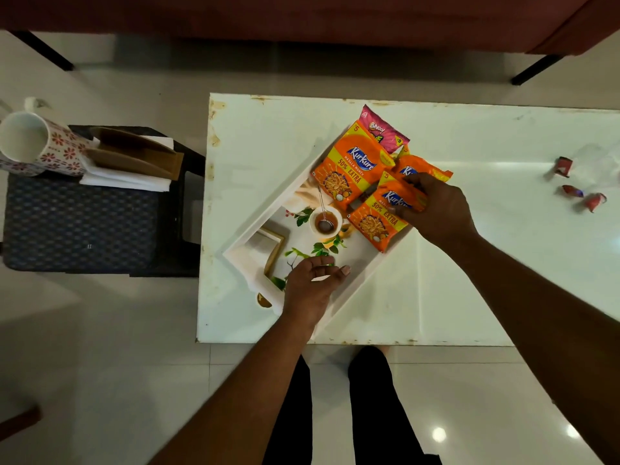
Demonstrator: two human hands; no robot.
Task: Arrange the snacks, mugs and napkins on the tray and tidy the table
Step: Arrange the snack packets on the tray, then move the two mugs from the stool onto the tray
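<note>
Your right hand [432, 209] grips the nearest orange snack packet [379, 218] at the tray's [255, 209] right corner. Your left hand [310, 283] hovers open over the tray's near edge. Three small wrappers [580, 186] lie toward the table's [469, 280] right edge; its near right area is open.

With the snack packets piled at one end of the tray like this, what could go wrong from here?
1. The snack packets overlap and stick out past the tray rim; nudging by the right hand could slide one onto the table.
2. The mugs sit at the side stool's edge and may tip when reached for.
</note>
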